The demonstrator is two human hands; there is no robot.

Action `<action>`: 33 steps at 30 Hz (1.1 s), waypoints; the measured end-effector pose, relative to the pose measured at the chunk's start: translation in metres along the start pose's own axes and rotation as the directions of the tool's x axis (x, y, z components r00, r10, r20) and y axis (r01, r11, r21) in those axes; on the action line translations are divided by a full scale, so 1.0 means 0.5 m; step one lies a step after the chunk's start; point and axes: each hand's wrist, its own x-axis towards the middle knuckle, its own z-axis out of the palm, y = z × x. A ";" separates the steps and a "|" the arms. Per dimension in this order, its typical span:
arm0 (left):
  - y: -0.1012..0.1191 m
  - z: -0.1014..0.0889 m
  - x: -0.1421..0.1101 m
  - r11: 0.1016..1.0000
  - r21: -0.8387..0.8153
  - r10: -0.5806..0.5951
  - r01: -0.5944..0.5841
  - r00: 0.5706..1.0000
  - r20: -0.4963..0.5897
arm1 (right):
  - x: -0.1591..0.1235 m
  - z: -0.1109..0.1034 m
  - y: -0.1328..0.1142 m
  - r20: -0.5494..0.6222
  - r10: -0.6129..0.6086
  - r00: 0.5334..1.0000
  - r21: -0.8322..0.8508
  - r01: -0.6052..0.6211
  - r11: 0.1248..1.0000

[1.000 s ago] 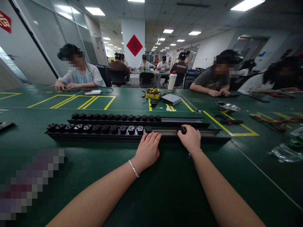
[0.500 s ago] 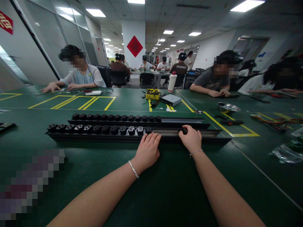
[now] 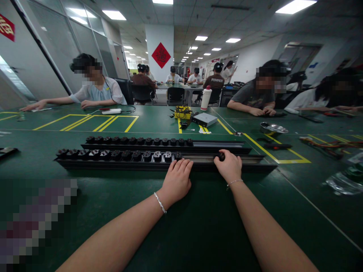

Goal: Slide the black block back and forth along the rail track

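Head view shows the near black rail [image 3: 119, 166] filled with socket modules [image 3: 136, 155] leftward and bare rightward, where the right hand's [image 3: 230, 167] fingers clamp a black module [image 3: 221, 156], the left hand's [image 3: 178, 180] fingers resting outstretched on the rail's edge.

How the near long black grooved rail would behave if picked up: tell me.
The near rail would likely stay stiff, being straight throughout. It may feel heavier leftward, with blocky black modules there. Tilted, those might slide along its bare groove.
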 end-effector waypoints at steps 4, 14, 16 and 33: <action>0.000 0.001 0.000 1.000 -0.001 0.003 -0.003 1.000 -0.001 | 0.002 -0.002 -0.001 0.026 0.020 0.999 -0.018 -0.020 1.000; 0.001 -0.001 0.001 1.000 0.018 0.002 -0.002 1.000 0.001 | 0.006 -0.005 0.000 0.037 0.038 0.999 -0.023 -0.038 0.999; 0.001 0.000 0.001 1.000 0.020 0.001 -0.001 1.000 0.001 | 0.006 -0.006 0.001 0.039 0.040 0.998 -0.026 -0.039 0.999; 0.000 0.002 0.000 1.000 0.002 0.002 -0.002 1.000 -0.006 | 0.010 -0.009 0.010 0.028 0.024 0.999 -0.018 -0.023 1.000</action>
